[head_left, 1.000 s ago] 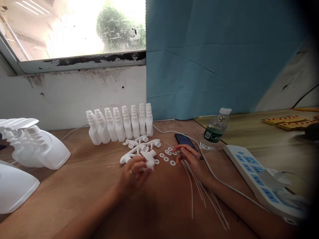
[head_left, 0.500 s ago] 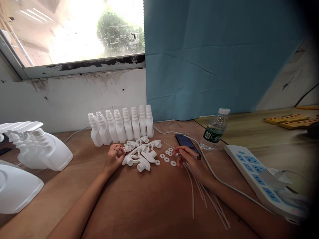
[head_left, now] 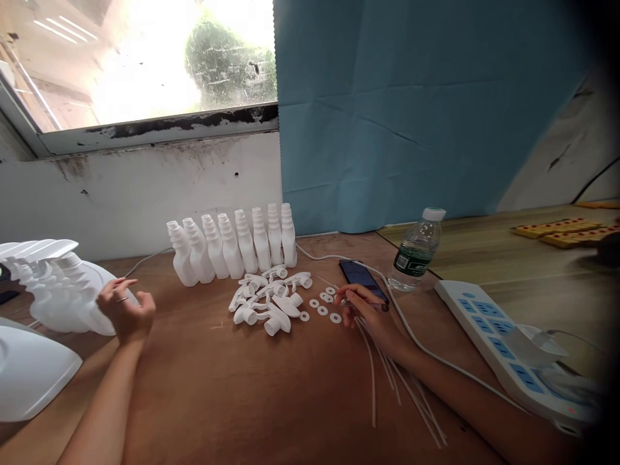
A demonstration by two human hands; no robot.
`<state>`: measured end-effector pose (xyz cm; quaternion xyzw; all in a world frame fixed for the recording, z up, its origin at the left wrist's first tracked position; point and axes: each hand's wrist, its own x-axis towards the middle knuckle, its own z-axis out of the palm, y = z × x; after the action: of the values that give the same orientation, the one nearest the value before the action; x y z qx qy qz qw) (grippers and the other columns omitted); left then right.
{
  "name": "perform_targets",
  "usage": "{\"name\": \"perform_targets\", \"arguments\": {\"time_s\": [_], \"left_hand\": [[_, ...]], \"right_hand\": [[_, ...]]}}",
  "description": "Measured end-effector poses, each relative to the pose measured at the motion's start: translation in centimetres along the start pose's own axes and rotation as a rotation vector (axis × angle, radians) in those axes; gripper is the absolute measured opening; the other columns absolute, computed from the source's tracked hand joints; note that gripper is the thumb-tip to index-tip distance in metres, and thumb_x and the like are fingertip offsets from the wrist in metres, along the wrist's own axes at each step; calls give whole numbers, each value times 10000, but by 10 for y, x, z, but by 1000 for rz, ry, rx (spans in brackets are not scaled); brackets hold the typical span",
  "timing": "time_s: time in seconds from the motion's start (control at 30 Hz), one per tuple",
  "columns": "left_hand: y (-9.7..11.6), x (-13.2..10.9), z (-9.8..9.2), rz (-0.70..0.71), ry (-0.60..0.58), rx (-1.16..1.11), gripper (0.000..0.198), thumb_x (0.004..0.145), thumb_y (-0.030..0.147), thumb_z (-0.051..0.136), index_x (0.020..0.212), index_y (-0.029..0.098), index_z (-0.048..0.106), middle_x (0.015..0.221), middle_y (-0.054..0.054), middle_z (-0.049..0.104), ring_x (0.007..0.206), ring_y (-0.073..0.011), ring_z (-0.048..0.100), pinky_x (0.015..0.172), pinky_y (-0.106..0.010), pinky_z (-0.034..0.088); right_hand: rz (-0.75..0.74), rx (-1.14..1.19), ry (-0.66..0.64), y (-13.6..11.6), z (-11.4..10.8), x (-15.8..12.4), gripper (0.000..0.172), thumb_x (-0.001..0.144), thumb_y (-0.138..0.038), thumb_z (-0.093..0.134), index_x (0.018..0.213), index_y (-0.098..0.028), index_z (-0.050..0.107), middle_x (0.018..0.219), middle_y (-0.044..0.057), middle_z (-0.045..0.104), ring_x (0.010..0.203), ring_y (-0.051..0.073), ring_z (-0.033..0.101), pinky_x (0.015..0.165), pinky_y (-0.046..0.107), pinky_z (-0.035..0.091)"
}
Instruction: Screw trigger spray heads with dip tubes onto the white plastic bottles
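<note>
My left hand point(head_left: 126, 311) is raised at the left with its fingers apart and nothing seen in it. It is nearest to a row of white spray bottles point(head_left: 72, 290) with trigger heads and partly overlaps them. My right hand point(head_left: 365, 314) rests near the phone, its fingers closed round a thin, clear-looking piece I cannot make out. Several flat white washers point(head_left: 322, 310) lie just left of these fingers. Thin white tubes point(head_left: 372, 387) run beneath the right hand and forearm. Between the hands sits a loose pile of white trigger spray heads point(head_left: 271, 297).
White open-necked bottles point(head_left: 227, 248) stand in a row by the wall. A dark phone point(head_left: 361, 274), a water bottle point(head_left: 415, 252) and a power strip point(head_left: 484, 323) are to the right, with a white cable point(head_left: 411, 332) between. A large white container point(head_left: 33, 374) stands front left.
My left hand has left the edge of the spray-head pile and swung left to the spray bottles, its fingers spreading. My right hand has hardly moved.
</note>
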<state>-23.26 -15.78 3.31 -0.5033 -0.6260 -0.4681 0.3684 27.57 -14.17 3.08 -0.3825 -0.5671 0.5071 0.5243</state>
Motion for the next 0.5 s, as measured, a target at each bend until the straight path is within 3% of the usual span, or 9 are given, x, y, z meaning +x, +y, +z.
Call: {"name": "perform_targets", "arguments": {"time_s": [0.1, 0.23, 0.5], "left_hand": [[-28, 6, -19, -76, 76, 64, 432, 500, 111, 548, 874, 226, 364, 1156, -117, 486, 1197, -394, 464, 1024, -583, 320], [-36, 11, -39, -188, 117, 114, 521, 422, 88, 533, 851, 248, 283, 1193, -109, 441, 1225, -401, 439, 1033, -548, 315], [-36, 6, -33, -377, 120, 92, 586, 456, 75, 571, 904, 244, 232, 1252, -177, 382, 1256, -452, 361, 1044, -588, 257]], "right_hand": [[11, 9, -6, 2, 0, 0, 298, 848, -479, 604, 909, -188, 601, 874, 49, 666, 482, 114, 562, 421, 252, 412], [16, 20, -3, 4, 0, 1, 271, 845, -457, 607, 906, -193, 605, 881, 43, 669, 476, 108, 559, 412, 245, 393], [8, 6, -1, 5, -2, 2, 280, 857, -461, 596, 912, -187, 600, 871, 36, 642, 481, 105, 551, 422, 242, 389]]}}
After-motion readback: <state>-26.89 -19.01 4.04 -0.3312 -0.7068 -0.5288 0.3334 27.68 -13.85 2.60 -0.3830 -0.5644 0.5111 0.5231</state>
